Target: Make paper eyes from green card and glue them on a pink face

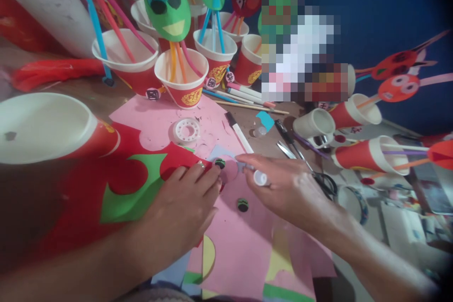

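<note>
My left hand (191,193) lies over red and pink paper, its fingers bent and their tips closed at the edge of a small pink paper disc (230,172). On that disc sits a black-and-green paper eye (220,163). My right hand (283,186) is wrapped around a small white tube (261,178), and its index finger reaches to the disc's right side. A second black-and-green paper eye (242,205) rests on the pink sheet (244,255) between my hands. Fingers partly hide the disc and the tube.
Red paper cups (182,96) with paper faces on straws stand at the back. A large white-rimmed cup (53,127) is at left. Beyond my hands lie a white tape roll (187,130), a marker (239,133) and scissors (285,150). Cut red and green paper (130,198) lies left.
</note>
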